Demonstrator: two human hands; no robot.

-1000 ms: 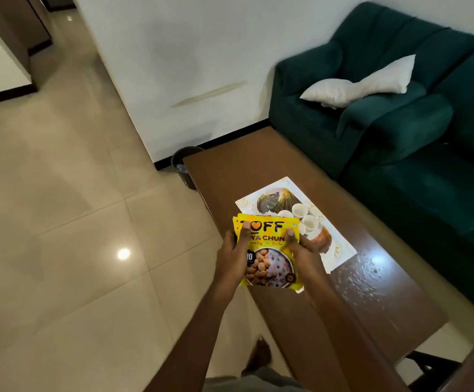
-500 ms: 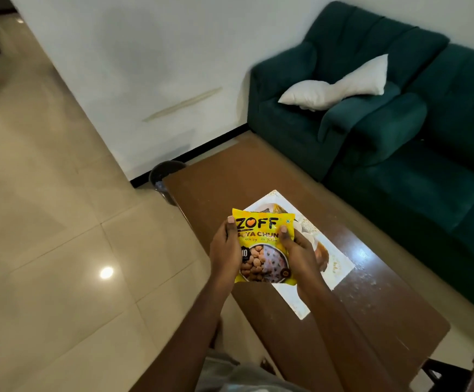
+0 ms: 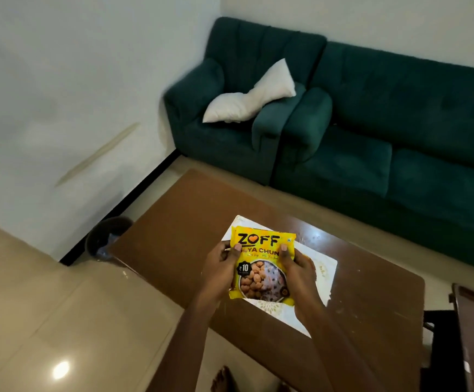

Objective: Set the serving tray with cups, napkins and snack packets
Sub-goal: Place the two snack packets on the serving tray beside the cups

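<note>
Above the brown table [image 3: 187, 222], a left hand [image 3: 218, 270] and right hand [image 3: 300, 274] pinch a yellow snack packet [image 3: 261, 264] by its long sides, its length pointing away from the person, directly over the white serving tray [image 3: 323, 267]. Both hands look equally near.

Place: a living room in a home.
Seating: a dark green plush sofa [image 3: 399, 114] stands against a wall [image 3: 371, 18], with a matching armchair [image 3: 221, 142] just beside it in the corner.
Pillow: a white pillow [image 3: 247, 100] lies slumped on the armchair, leaning over its arm.
Table: a brown wooden table [image 3: 190, 210] stands in front of the seats, with a pale patterned tray [image 3: 326, 264] on it.
Floor: glossy beige tiles [image 3: 46, 306].
Walls: plain white, edged at the bottom with black skirting [image 3: 119, 207].
Bin: a small dark bin [image 3: 108, 236] on the floor at the table's far corner, by the wall.
Foot: a bare foot [image 3: 221, 380] on the tiles.
</note>
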